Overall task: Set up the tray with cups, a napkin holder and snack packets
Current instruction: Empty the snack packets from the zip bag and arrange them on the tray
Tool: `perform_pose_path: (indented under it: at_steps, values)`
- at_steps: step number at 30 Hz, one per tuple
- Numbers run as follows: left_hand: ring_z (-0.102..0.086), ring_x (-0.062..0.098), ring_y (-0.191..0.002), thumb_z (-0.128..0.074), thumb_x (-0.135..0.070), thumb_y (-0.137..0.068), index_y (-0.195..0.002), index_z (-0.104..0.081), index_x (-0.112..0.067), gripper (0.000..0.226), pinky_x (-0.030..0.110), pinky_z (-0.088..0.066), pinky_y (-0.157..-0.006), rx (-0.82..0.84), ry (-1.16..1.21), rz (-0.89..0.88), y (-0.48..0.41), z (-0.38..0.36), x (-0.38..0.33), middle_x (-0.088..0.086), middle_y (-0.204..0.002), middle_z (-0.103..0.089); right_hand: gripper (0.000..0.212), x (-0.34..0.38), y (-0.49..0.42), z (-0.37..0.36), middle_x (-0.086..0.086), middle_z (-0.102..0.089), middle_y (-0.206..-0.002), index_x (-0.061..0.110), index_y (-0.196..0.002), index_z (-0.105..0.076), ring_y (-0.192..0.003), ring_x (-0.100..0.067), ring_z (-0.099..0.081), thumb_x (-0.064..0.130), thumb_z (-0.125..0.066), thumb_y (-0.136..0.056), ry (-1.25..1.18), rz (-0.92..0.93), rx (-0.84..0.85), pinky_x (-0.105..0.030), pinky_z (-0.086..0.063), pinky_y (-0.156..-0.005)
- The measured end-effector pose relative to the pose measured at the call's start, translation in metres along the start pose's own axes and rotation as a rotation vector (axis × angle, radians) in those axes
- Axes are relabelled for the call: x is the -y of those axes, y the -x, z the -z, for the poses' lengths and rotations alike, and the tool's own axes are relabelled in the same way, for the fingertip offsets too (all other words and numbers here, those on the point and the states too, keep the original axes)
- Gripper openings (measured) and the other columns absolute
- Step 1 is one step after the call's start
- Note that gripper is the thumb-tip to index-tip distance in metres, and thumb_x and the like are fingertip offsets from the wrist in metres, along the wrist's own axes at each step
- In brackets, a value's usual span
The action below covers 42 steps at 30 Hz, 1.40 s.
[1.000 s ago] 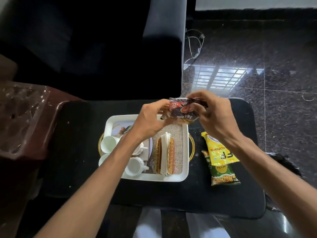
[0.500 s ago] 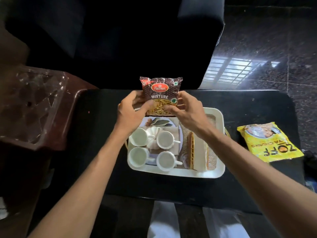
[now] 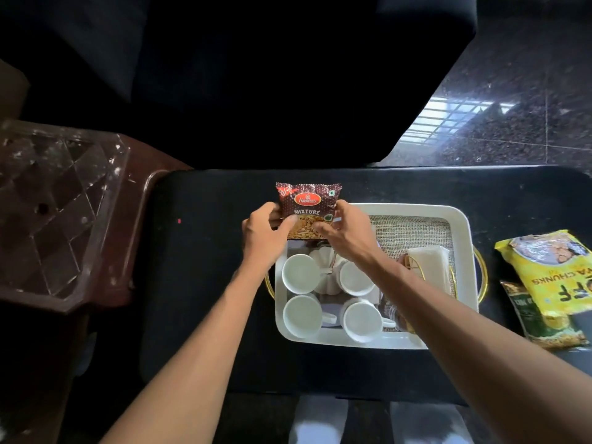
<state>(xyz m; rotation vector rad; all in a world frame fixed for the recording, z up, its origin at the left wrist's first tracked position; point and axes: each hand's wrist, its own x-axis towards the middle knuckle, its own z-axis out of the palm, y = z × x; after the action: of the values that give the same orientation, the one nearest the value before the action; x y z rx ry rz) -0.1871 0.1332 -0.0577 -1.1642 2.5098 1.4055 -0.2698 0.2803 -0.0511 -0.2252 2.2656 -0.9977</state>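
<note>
A white tray (image 3: pixel 461 238) with gold handles sits on the black table (image 3: pixel 208 283). Several white cups (image 3: pixel 299 273) stand in its left half around a small white pot. A gold napkin holder with white napkins (image 3: pixel 431 267) stands in the right half on a woven mat. My left hand (image 3: pixel 264 235) and my right hand (image 3: pixel 344 233) both grip a dark red mixture snack packet (image 3: pixel 307 203), held upright at the tray's far left corner. A yellow snack packet (image 3: pixel 554 270) lies on the table right of the tray, on top of a green packet (image 3: pixel 541 325).
A brown plastic stool (image 3: pixel 57 213) stands against the table's left side. A dark sofa (image 3: pixel 256 75) rises behind the table. Dark polished floor (image 3: pixel 512 91) shows at the upper right.
One second ago the packet was held flat above the tray. Both hands turned it upright and carried it to the tray's far left corner. The view has shifted left.
</note>
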Motion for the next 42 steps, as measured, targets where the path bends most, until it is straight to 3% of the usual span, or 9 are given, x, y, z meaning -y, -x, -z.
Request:
perform_pose_path:
  at_steps: [4, 9, 14, 21, 26, 30, 32, 37, 42]
  values:
    - [-0.069, 0.009, -0.092, -0.074, -0.023, -0.091, -0.122, -0.069, -0.011, 0.035, 0.009, -0.050, -0.075, -0.028, 0.058, 0.026, 0.001, -0.002, 0.000, 0.004, -0.109, -0.076, 0.048, -0.001, -0.003, -0.003, -0.010, -0.067, -0.118, 0.005, -0.123, -0.055, -0.105, -0.025, -0.064, 0.029, -0.075, -0.087, -0.026, -0.048, -0.025, -0.044, -0.054, -0.090]
    - [-0.067, 0.002, -0.093, -0.074, -0.021, -0.091, -0.128, -0.066, -0.011, 0.040, -0.001, -0.049, -0.068, -0.135, 0.145, 0.060, 0.016, 0.004, -0.010, -0.001, -0.116, -0.072, 0.057, 0.000, 0.007, 0.010, -0.010, -0.064, -0.124, 0.007, -0.131, -0.052, -0.107, -0.022, -0.063, 0.033, -0.076, -0.085, -0.065, -0.033, -0.071, -0.041, -0.055, -0.092]
    - [-0.067, 0.000, -0.098, -0.068, -0.020, -0.094, -0.120, -0.070, -0.017, 0.026, 0.007, -0.053, -0.075, -0.268, 0.192, -0.042, 0.044, -0.008, -0.049, 0.000, -0.117, -0.072, 0.044, -0.006, 0.041, 0.062, 0.001, -0.066, -0.120, 0.015, -0.126, -0.059, -0.099, -0.009, -0.064, 0.030, -0.075, -0.087, -0.187, 0.002, -0.230, -0.009, -0.049, -0.076]
    - [-0.064, 0.006, -0.097, -0.065, -0.013, -0.096, -0.115, -0.072, -0.016, 0.020, 0.001, -0.045, -0.080, -0.007, 0.141, -0.323, 0.092, -0.092, -0.146, -0.004, -0.112, -0.070, 0.033, -0.074, 0.105, 0.162, 0.015, -0.065, -0.110, 0.024, -0.121, -0.060, -0.097, 0.010, -0.062, 0.032, -0.071, -0.090, -0.275, -0.063, -0.452, -0.008, -0.051, -0.076]
    - [-0.065, 0.007, -0.100, -0.066, -0.017, -0.094, -0.119, -0.072, -0.018, 0.025, 0.018, -0.051, -0.090, 0.256, 0.091, -0.443, 0.133, -0.178, -0.195, -0.002, -0.113, -0.073, 0.031, -0.142, 0.132, 0.210, 0.012, -0.068, -0.111, 0.021, -0.119, -0.062, -0.098, 0.006, -0.064, 0.025, -0.072, -0.089, -0.235, -0.159, -0.544, -0.012, -0.052, -0.084]
    - [-0.063, 0.016, -0.123, -0.057, -0.021, -0.100, -0.136, -0.061, -0.018, 0.037, 0.036, -0.051, -0.104, 0.498, 0.021, -0.385, 0.155, -0.239, -0.204, 0.001, -0.135, -0.067, 0.033, -0.184, 0.143, 0.232, 0.012, -0.067, -0.111, 0.022, -0.119, -0.062, -0.093, 0.010, -0.065, 0.022, -0.074, -0.088, -0.205, -0.191, -0.577, -0.010, -0.052, -0.079]
    - [-0.057, 0.019, -0.131, -0.056, -0.024, -0.101, -0.142, -0.056, -0.017, 0.041, 0.037, -0.047, -0.109, 0.562, -0.043, -0.348, 0.161, -0.261, -0.203, 0.003, -0.143, -0.062, 0.033, -0.198, 0.147, 0.239, 0.007, -0.064, -0.112, 0.022, -0.119, -0.062, -0.099, 0.000, -0.062, 0.022, -0.072, -0.088, -0.103, -0.203, -0.635, -0.021, -0.052, -0.087]
    - [-0.052, 0.023, -0.137, -0.054, -0.025, -0.102, -0.145, -0.050, -0.018, 0.044, 0.039, -0.045, -0.111, 0.589, -0.104, -0.255, 0.164, -0.291, -0.198, 0.005, -0.147, -0.057, 0.049, -0.226, 0.151, 0.245, -0.005, -0.048, -0.133, 0.020, -0.131, -0.054, -0.122, -0.020, -0.039, 0.028, -0.072, -0.086, 0.041, -0.365, -0.762, -0.023, -0.029, -0.090]
    - [-0.054, 0.023, -0.136, -0.055, -0.026, -0.102, -0.145, -0.052, -0.018, 0.044, 0.045, -0.046, -0.111, 0.589, -0.132, -0.218, 0.161, -0.302, -0.197, 0.005, -0.146, -0.059, 0.062, -0.242, 0.137, 0.249, -0.008, -0.061, -0.126, 0.018, -0.137, -0.049, -0.116, -0.026, -0.057, 0.038, -0.075, -0.083, -0.208, -0.534, -0.634, -0.041, -0.047, -0.098]
